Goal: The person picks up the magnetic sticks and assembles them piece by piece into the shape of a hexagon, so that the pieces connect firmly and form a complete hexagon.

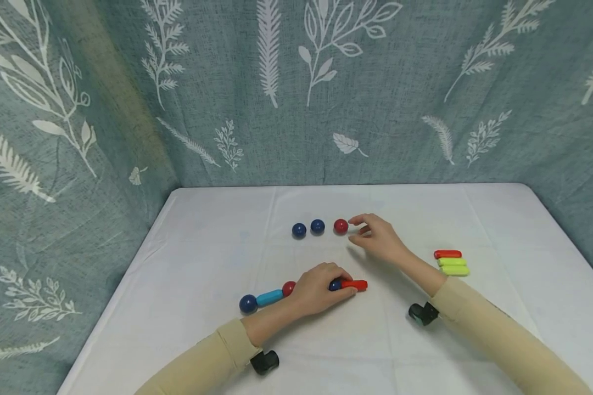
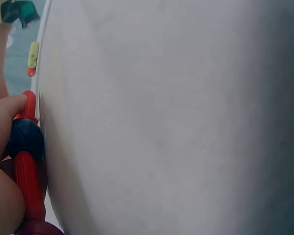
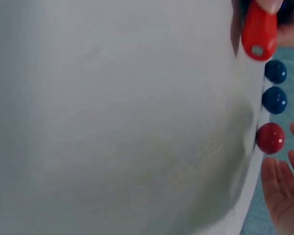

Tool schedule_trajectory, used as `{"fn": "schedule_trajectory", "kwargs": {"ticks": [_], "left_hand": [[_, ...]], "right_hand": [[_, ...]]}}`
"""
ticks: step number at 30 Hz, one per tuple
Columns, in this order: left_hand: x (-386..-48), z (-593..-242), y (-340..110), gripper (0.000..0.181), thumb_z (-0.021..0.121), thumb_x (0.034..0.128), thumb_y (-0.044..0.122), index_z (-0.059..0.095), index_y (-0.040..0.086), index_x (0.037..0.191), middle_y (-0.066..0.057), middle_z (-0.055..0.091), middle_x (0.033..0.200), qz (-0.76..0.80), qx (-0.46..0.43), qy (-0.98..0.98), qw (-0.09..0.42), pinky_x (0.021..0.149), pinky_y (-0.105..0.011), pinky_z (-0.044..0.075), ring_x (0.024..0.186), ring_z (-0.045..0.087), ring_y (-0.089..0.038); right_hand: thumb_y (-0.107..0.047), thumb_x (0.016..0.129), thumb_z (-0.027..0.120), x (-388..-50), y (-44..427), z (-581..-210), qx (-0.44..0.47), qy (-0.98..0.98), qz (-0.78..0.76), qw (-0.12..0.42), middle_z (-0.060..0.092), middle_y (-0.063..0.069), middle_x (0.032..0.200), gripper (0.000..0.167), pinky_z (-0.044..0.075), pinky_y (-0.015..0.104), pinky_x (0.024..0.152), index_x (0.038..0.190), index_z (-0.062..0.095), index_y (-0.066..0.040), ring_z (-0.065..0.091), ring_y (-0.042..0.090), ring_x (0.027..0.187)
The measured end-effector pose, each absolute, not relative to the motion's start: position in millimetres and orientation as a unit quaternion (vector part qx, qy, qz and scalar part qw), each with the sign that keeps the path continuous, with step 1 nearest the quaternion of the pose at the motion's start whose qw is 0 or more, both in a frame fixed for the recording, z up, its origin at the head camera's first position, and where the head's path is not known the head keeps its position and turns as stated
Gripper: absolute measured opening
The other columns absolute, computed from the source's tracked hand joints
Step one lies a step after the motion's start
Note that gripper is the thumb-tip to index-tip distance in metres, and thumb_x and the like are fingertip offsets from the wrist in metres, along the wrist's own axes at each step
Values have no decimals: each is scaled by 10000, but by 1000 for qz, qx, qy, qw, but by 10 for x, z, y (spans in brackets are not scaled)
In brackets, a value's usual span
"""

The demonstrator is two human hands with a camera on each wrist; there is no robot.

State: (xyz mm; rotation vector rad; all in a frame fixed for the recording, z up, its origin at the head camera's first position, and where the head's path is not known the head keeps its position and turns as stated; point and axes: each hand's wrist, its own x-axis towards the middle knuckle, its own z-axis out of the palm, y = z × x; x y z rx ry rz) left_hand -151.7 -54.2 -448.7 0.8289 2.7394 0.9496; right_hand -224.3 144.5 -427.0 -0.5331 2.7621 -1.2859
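Observation:
A chain of balls and rods lies on the table: a dark blue ball [image 1: 249, 304], a light blue rod [image 1: 269, 298], a red ball [image 1: 289, 288], a second dark blue ball [image 2: 26, 139] and a red end rod [image 1: 357, 285]. Over its right part, my left hand [image 1: 318, 288] pinches that end rod, thumb on its near side. Another red rod [image 2: 31, 186], partly under the palm, joins this ball in the left wrist view. Farther back, my right hand [image 1: 379, 237] holds nothing. Its parted, slightly bent fingers stand just right of a loose red ball [image 1: 341, 226].
Two loose dark blue balls, one on the left [image 1: 298, 230] and one on the right [image 1: 318, 227], sit left of the loose red ball. To the right lie a red rod [image 1: 447, 254] and two yellow-green rods [image 1: 453, 266]. A patterned curtain [image 1: 296, 142] borders the white table [image 1: 202, 236].

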Motion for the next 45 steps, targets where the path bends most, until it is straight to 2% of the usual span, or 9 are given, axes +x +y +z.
{"fn": "schedule_trajectory", "kwargs": {"ticks": [6, 9, 17, 29, 34, 41, 45], "left_hand": [[-1495, -4531, -582, 235, 720, 888, 325, 724, 164, 1060, 74, 633, 917, 358, 274, 890, 65, 771, -240, 454, 852, 544, -94], [-1481, -4530, -585, 233, 705, 900, 327, 714, 165, 1067, 64, 637, 954, 358, 276, 889, 71, 813, -255, 458, 889, 545, -105], [-1474, -4500, -580, 240, 680, 922, 333, 699, 163, 1091, 48, 631, 983, 314, 302, 898, 60, 801, -217, 451, 903, 526, -105], [-1472, -4416, -639, 255, 667, 936, 315, 692, 139, 1118, 20, 583, 959, 231, 361, 903, 24, 735, -178, 431, 872, 487, -123], [-1465, -4389, -701, 254, 667, 936, 307, 688, 131, 1118, 2, 576, 952, 221, 362, 905, 18, 738, -199, 445, 872, 493, -143], [-1445, -4387, -773, 251, 666, 936, 312, 688, 131, 1109, -1, 578, 940, 225, 360, 906, 15, 728, -205, 452, 864, 495, -144], [-1445, -4407, -790, 248, 664, 937, 322, 687, 131, 1093, 11, 581, 945, 230, 355, 906, 15, 734, -201, 448, 865, 491, -131]], "right_hand": [[-176, 897, 701, -2443, 1311, -4330, -146, 902, -402, 51, 544, 190, 1296, 476, 494, 449, 897, 1315, 544, -9, 568, 331, 1105], [-190, 899, 701, -2497, 1268, -4365, -143, 908, -389, 55, 570, 189, 1267, 474, 494, 437, 885, 1311, 552, -10, 569, 321, 1089], [-197, 901, 705, -2514, 1206, -4373, -146, 917, -367, 51, 630, 155, 1139, 413, 502, 404, 818, 1259, 595, -23, 579, 288, 1015], [-186, 878, 730, -2317, 1346, -4385, -185, 908, -374, 47, 655, 124, 1089, 382, 511, 402, 818, 1204, 625, -18, 599, 270, 979], [-186, 871, 738, -2215, 1403, -4369, -195, 904, -377, 51, 657, 101, 1050, 370, 504, 365, 765, 1190, 637, -29, 592, 245, 930], [-189, 865, 743, -2078, 1461, -4371, -211, 900, -376, 59, 661, 63, 1046, 350, 500, 374, 798, 1174, 649, -56, 595, 226, 944], [-196, 857, 751, -1994, 1522, -4381, -237, 894, -374, 69, 656, 20, 1014, 350, 495, 346, 770, 1168, 649, -71, 587, 188, 910]]}}
